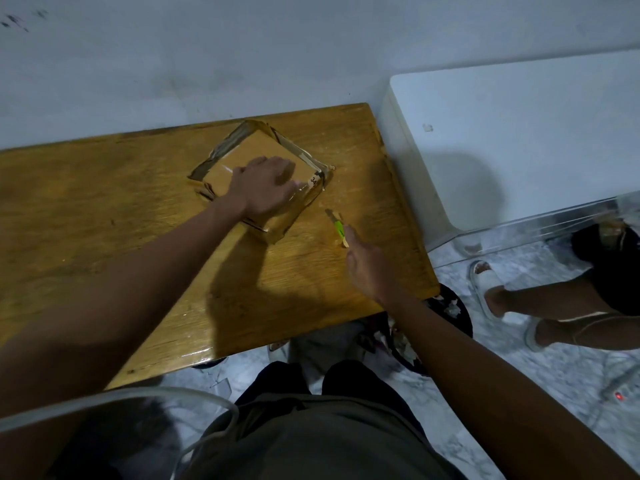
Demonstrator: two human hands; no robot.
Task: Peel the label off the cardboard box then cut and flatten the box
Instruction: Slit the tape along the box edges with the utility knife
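Note:
A brown cardboard box (242, 154) wrapped in clear tape lies on the wooden table (104, 209), turned corner-on to me. A scrap of white label (313, 180) with black print clings to its right corner. My left hand (266, 188) lies palm down on the box top with fingers spread. A small cutter with a green handle (338, 229) lies on the table just right of the box. My right hand (369, 268) is beside it, fingertips at the handle's near end; whether they grip it is hidden.
A white appliance (502, 140) stands right of the table against the wall. A black bin (460, 317) with paper scraps sits under the table's right corner. Another person's legs in white slippers (485, 282) are at the right. A power strip (620, 396) lies on the floor.

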